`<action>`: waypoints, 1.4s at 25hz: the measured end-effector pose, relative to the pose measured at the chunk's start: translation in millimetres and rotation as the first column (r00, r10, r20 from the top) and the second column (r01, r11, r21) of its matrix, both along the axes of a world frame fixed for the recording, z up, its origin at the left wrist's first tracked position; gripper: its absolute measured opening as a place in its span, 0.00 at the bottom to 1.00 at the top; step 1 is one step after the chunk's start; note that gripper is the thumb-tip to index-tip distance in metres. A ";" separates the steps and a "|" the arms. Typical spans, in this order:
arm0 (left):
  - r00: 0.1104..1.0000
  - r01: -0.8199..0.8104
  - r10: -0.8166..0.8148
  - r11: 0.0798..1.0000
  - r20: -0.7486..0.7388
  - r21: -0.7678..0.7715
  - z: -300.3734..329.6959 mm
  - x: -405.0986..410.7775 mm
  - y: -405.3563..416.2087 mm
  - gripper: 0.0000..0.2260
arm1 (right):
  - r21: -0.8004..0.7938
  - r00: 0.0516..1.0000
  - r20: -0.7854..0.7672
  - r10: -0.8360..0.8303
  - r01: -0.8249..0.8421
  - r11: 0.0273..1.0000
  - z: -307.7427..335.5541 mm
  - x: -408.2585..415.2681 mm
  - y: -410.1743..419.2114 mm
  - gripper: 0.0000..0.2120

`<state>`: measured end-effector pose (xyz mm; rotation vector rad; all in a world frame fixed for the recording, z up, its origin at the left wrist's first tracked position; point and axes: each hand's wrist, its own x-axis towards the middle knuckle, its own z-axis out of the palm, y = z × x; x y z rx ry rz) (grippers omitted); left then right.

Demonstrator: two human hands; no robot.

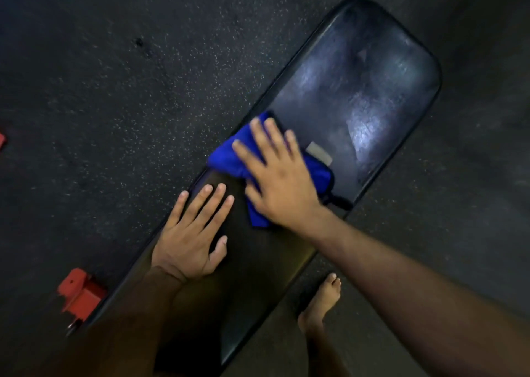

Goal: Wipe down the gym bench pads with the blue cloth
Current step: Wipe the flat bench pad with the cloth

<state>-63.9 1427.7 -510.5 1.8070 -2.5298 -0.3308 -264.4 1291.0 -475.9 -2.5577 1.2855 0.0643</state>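
Pressing crumpled blue microfibre cloth (229, 161) under my flat, spread right hand (275, 176); left hand (192, 233) splayed on glossy black vinyl bench pad (358, 90).

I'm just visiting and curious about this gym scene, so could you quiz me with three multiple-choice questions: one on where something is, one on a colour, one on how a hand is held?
1. Where is the cloth?
A. On the floor
B. On the bench under the right hand
C. Draped over the foot

2. What colour is the bracket beside the bench?
A. Red
B. Green
C. White

3. How is the left hand held?
A. Clenched in a fist
B. Pinching the cloth
C. Flat on the bench, fingers straight

Answers: 1 B, the right hand presses the cloth onto the pad; 2 A, it is plainly red; 3 C, its fingers lie spread on the pad, apart from the cloth.
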 end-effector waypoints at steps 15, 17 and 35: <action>1.000 0.000 0.000 1.000 0.012 -0.015 0.9 -1.4 2.1 0.33 | -0.002 0.953 0.182 -0.243 0.248 0.969 7.0 -40.1 -6.7 0.29; 1.000 0.000 0.000 1.000 0.004 -0.028 -1.2 -0.7 2.7 0.32 | -0.069 0.910 0.151 -0.387 0.400 0.914 7.3 -84.8 -19.4 0.30; 1.000 -0.009 0.009 0.996 0.001 -0.087 -1.8 0.1 7.2 0.31 | -0.145 0.928 0.014 -0.373 0.371 0.917 -11.6 -118.9 -37.4 0.26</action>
